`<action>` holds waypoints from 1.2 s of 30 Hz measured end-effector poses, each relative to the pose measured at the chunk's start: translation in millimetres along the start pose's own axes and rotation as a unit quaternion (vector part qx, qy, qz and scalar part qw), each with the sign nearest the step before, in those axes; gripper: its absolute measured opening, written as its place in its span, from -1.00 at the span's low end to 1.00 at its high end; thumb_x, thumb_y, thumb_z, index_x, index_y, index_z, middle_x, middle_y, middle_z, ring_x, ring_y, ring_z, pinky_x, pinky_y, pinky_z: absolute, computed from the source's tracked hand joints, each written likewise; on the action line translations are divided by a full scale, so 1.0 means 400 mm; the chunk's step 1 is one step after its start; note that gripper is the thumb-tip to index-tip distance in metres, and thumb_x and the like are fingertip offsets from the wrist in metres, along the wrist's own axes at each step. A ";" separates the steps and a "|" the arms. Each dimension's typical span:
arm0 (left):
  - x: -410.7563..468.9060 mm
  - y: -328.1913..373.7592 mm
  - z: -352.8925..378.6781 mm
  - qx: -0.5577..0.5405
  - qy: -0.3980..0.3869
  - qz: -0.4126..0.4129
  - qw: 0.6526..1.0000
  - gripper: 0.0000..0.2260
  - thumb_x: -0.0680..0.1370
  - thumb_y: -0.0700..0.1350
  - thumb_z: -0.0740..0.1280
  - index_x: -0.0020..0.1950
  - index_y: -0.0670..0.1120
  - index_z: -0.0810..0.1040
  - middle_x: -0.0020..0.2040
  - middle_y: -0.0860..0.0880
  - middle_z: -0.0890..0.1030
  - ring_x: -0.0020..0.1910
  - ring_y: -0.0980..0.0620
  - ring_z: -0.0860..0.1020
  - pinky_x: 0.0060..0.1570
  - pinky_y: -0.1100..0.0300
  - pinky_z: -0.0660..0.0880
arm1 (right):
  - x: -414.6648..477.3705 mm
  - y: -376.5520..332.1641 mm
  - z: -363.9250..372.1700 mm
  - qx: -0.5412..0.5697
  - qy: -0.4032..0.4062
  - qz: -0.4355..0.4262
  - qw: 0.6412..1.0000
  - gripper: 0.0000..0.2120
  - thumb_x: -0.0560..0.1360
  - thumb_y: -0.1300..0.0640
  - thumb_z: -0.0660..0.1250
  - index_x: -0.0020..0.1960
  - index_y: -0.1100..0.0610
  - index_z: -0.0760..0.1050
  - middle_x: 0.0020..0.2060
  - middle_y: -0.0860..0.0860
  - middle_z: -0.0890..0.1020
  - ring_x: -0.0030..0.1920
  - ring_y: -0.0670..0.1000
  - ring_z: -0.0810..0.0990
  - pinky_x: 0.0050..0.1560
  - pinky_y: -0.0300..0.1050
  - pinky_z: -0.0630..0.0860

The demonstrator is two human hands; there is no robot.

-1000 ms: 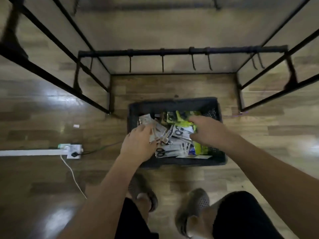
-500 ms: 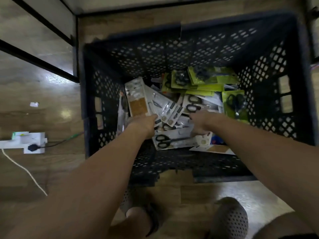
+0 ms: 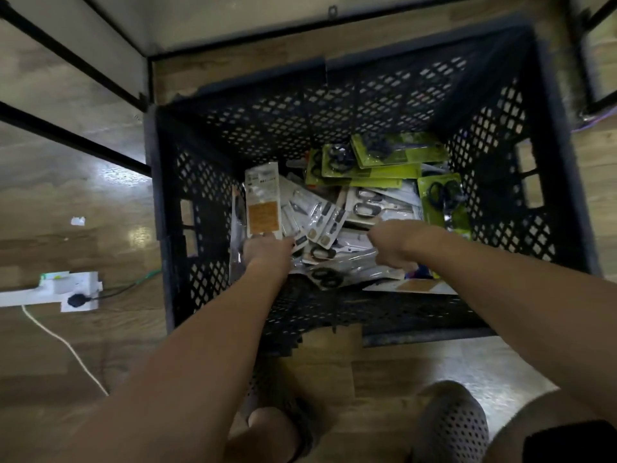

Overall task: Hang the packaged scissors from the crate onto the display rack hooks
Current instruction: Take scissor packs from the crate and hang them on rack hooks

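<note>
Packaged scissors (image 3: 367, 208) lie heaped on the bottom of the crate (image 3: 160, 228), with green packs (image 3: 370, 162) toward its far right corner and white ones across the middle. Both hands reach inside. The left hand (image 3: 267, 252) touches the near end of a white pack (image 3: 262, 202) with an orange label, and the right hand (image 3: 397, 242) curls into the heap; whether either grasps a pack cannot be told. Best to single out one pack, take it near its hanging hole, and lift it clear of its neighbours.

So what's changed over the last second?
The right hand shifted off the green carded packs toward the middle of the pile in the black perforated plastic crate. The left hand stays on the white carded scissors packs; nothing lifted out.
</note>
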State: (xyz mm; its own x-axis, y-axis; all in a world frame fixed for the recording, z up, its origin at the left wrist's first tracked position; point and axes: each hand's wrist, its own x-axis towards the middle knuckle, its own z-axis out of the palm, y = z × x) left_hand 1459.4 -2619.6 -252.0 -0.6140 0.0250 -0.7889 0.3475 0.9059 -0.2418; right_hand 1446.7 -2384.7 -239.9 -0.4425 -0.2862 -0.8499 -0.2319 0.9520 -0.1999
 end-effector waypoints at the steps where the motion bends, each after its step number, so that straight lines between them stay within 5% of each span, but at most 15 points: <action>1: 0.005 -0.001 -0.012 0.027 0.001 -0.004 1.000 -0.52 0.67 -0.12 0.21 0.58 0.12 0.26 0.41 -0.20 0.46 0.34 -0.24 0.49 0.19 -0.07 0.47 | -0.013 0.010 -0.011 0.030 0.017 -0.005 0.999 -0.89 0.60 0.14 0.31 -0.02 0.18 0.45 -0.08 0.08 0.57 -0.08 0.12 0.57 -0.07 0.02 0.55; 6: -0.022 -0.058 -0.095 0.123 0.124 0.025 0.984 -0.64 0.57 0.02 0.38 0.36 -0.02 0.55 0.41 -0.16 0.36 0.40 -0.18 0.29 0.35 -0.03 0.31 | -0.131 0.052 -0.106 0.211 0.086 -0.046 0.973 -0.86 0.56 0.09 0.42 0.08 0.09 0.52 -0.02 0.09 0.59 -0.16 0.04 0.54 -0.24 -0.06 0.45; 9: -0.093 -0.126 -0.194 -0.100 0.211 0.065 0.970 -0.85 0.58 -0.08 0.35 0.14 0.04 0.52 0.30 -0.15 0.48 0.33 -0.17 0.37 0.32 -0.08 0.39 | -0.285 0.061 -0.182 0.326 0.168 -0.035 0.930 -0.86 0.53 0.03 0.50 -0.02 0.04 0.56 -0.19 0.02 0.61 -0.28 0.03 0.55 -0.29 -0.12 0.44; 10: -0.133 -0.141 -0.245 -0.256 0.233 0.064 0.936 -0.93 0.61 -0.11 0.33 0.04 0.04 0.47 0.18 -0.14 0.56 0.22 -0.14 0.46 0.21 -0.07 0.46 | -0.347 0.063 -0.208 0.374 0.198 -0.026 0.906 -0.86 0.51 0.03 0.51 -0.06 0.04 0.58 -0.24 0.01 0.62 -0.30 0.01 0.55 -0.28 -0.12 0.44; 13: -0.295 -0.175 -0.406 -0.594 0.256 0.036 0.762 -0.89 0.67 -0.12 0.32 0.00 -0.06 0.41 -0.06 -0.09 0.61 -0.10 0.00 0.55 -0.09 0.11 0.50 | -0.553 0.065 -0.289 0.474 0.274 0.006 0.837 -0.84 0.48 0.04 0.55 -0.03 0.07 0.64 -0.29 -0.02 0.63 -0.30 -0.10 0.54 -0.25 -0.20 0.44; 17: -0.582 -0.220 -0.623 -0.791 0.272 0.058 0.546 -0.93 0.64 -0.11 0.39 0.03 -0.02 0.51 0.05 -0.01 0.72 0.09 -0.02 0.69 0.17 -0.11 0.62 | -0.870 0.035 -0.439 0.581 0.311 -0.008 0.752 -0.83 0.52 0.12 0.50 0.06 0.19 0.66 -0.15 0.10 0.66 -0.14 0.03 0.56 -0.07 -0.04 0.43; 20: -0.814 -0.250 -0.775 -0.835 0.279 0.070 0.469 -0.90 0.63 -0.09 0.41 0.10 -0.07 0.55 0.10 -0.06 0.72 0.14 -0.09 0.69 0.22 -0.20 0.59 | -1.120 -0.020 -0.560 0.626 0.347 -0.010 0.698 -0.92 0.54 0.17 0.47 0.01 0.13 0.69 -0.12 0.06 0.73 -0.12 0.00 0.66 -0.09 -0.14 0.56; 24: -1.109 -0.322 -0.975 -0.874 0.289 0.082 0.383 -0.91 0.63 -0.08 0.40 0.07 -0.06 0.57 0.05 -0.05 0.73 0.10 -0.12 0.69 0.20 -0.24 0.60 | -1.431 -0.119 -0.736 0.697 0.379 -0.026 0.608 -0.88 0.47 0.16 0.46 0.00 0.13 0.70 -0.06 0.11 0.74 -0.03 0.13 0.71 -0.06 -0.02 0.64; 29: -1.402 -0.464 -1.173 -0.886 0.279 0.102 0.356 -0.88 0.64 -0.13 0.37 -0.02 0.05 0.67 -0.02 -0.03 0.74 -0.02 -0.06 0.69 0.12 -0.20 0.61 | -1.739 -0.230 -0.933 0.693 0.390 -0.017 0.606 -0.88 0.55 0.30 0.37 0.06 0.25 0.64 -0.05 0.22 0.71 -0.09 0.20 0.71 -0.02 0.14 0.60; 33: -1.591 -0.573 -1.268 -0.854 0.298 0.141 0.402 -0.88 0.63 -0.22 0.37 0.07 -0.04 0.67 -0.01 0.01 0.75 -0.02 0.04 0.71 -0.05 0.16 0.64 | -1.923 -0.339 -1.065 0.668 0.388 -0.057 0.632 -0.76 0.54 0.44 0.28 0.13 0.29 0.62 -0.06 0.26 0.68 -0.12 0.22 0.65 -0.14 0.03 0.54; 36: -1.688 -0.633 -1.313 -0.858 0.292 0.163 0.389 -0.94 0.60 -0.14 0.41 -0.01 -0.10 0.66 -0.06 -0.07 0.75 -0.09 -0.06 0.71 -0.17 0.17 0.65 | -2.020 -0.425 -1.118 0.673 0.447 -0.108 0.579 -0.83 0.51 0.33 0.40 0.09 0.30 0.65 -0.07 0.24 0.69 -0.13 0.13 0.67 -0.17 -0.13 0.60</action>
State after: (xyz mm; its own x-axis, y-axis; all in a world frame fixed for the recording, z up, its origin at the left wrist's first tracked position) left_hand 1413.8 -2643.9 638.6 -0.9663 -0.1054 -0.2350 -0.2027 -0.2517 0.9463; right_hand 1456.3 -2363.7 698.5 -0.9404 0.2167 -0.2620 0.2534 -0.0667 -0.9650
